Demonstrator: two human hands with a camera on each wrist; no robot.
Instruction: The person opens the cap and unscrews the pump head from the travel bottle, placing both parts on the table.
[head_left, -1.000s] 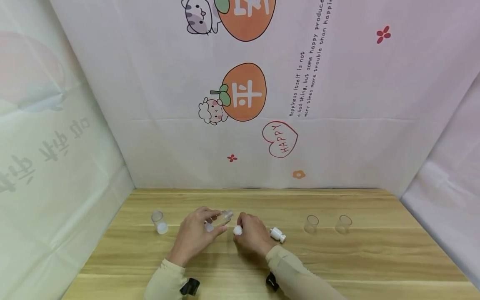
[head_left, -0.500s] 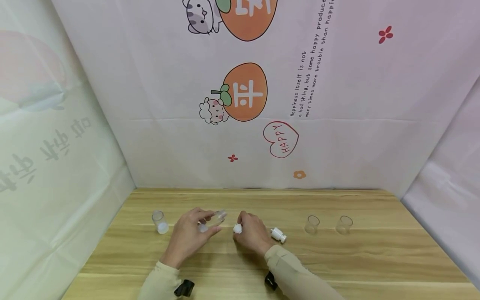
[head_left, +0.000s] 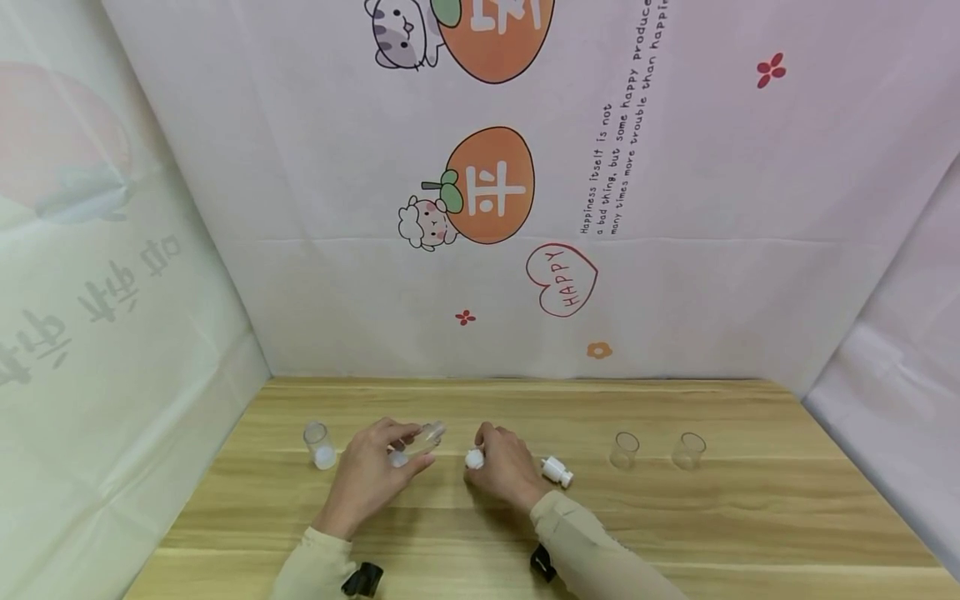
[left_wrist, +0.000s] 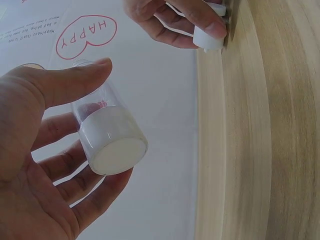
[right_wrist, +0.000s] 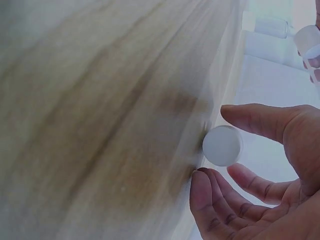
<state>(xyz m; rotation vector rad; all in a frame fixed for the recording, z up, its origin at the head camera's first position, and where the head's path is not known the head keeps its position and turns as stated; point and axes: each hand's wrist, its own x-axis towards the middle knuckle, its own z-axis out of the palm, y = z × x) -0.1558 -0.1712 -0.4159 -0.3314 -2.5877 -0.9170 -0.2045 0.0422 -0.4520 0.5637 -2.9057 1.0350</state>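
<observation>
My left hand [head_left: 367,475] holds a small clear bottle [left_wrist: 107,125] with a white base, raised above the table and tilted. In the left wrist view the thumb lies along one side of it, fingers on the other. To its right, my right hand [head_left: 504,467] is low at the tabletop, thumb and fingers around a small white cap [head_left: 474,459]. The right wrist view shows that cap's round, flat end [right_wrist: 222,145]. A white pump top [head_left: 557,472] lies on its side just right of the right hand.
A second clear bottle [head_left: 319,446] with a white bottom stands at the left of the wooden table [head_left: 675,533]. Two clear, cup-like covers [head_left: 624,451] stand apart on the right. A printed white cloth [head_left: 337,292] hangs behind the table's back edge.
My left hand has shifted left with the clear bottle, away from the right hand. The right hand and the white cap have stayed nearly in place.
</observation>
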